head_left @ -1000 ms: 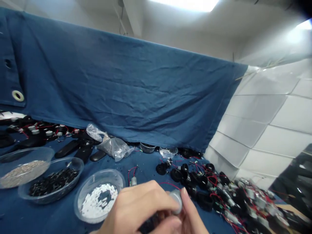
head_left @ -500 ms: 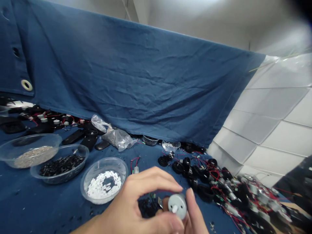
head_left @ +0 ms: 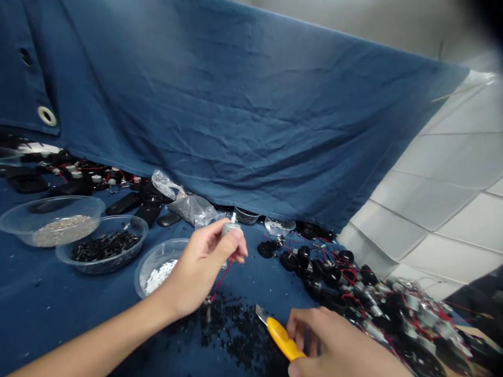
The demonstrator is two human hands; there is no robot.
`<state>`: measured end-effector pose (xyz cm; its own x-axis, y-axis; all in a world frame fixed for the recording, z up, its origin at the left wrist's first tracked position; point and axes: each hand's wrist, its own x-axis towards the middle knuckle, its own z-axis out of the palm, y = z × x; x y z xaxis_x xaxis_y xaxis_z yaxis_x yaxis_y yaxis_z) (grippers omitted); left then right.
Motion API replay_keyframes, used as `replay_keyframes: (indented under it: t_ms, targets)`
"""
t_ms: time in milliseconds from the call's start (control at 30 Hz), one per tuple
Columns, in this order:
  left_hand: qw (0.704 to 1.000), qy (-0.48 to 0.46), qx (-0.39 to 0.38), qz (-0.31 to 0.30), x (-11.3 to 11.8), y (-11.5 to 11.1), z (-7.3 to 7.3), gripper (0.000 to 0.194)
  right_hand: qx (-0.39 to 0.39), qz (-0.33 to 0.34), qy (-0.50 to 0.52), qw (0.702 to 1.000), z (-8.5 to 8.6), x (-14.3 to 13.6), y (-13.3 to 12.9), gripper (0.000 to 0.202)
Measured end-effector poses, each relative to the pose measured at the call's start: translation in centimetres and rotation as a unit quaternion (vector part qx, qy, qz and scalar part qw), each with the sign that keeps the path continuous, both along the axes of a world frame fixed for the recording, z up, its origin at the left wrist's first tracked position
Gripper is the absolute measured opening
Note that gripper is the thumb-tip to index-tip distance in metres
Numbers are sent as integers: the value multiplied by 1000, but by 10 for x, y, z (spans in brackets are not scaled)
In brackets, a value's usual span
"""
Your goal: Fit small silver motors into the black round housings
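My left hand (head_left: 208,256) is closed around a small grey motor (head_left: 231,228), its white shaft pointing up. A red wire (head_left: 225,273) hangs down from the motor past my wrist. At the lower right, my right hand (head_left: 330,335) has its fingers curled about the yellow handle of a utility knife (head_left: 281,335). The knife's short blade points up and left, over a scatter of black bits (head_left: 239,324) on the blue cloth (head_left: 78,314). Part of the handle is hidden behind my fingers.
Left of my hands stand clear bowls: one of white pieces (head_left: 159,275), one of black pieces (head_left: 104,246), one of tan bits (head_left: 63,228). A heap of motors, red wires and black parts (head_left: 373,303) covers the right. A blue curtain (head_left: 236,104) hangs behind.
My left hand has carried the motor up, left and away from my right hand, turning its shaft upward. My right hand has moved down to the right, onto the utility knife.
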<state>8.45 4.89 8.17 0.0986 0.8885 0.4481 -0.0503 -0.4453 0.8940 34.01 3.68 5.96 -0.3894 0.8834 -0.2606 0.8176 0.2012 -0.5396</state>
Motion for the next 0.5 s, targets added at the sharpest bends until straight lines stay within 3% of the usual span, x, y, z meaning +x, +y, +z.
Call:
replay_keyframes:
  t_ms: [100, 233, 367, 500]
  targets:
    - [997, 80, -2, 9, -8, 1, 4, 32, 50, -23, -190, 980, -19, -7, 13, 24]
    - [982, 190, 7, 15, -10, -3, 7, 28, 56, 5, -234, 971, -33, -23, 19, 23]
    - [966, 255, 6, 41, -9, -5, 12, 25, 61, -7, -158, 986, -24, -9, 22, 24]
    - [957, 286, 12, 52, -9, -6, 16, 23, 65, -54, 47, 995, -5, 14, 21, 29]
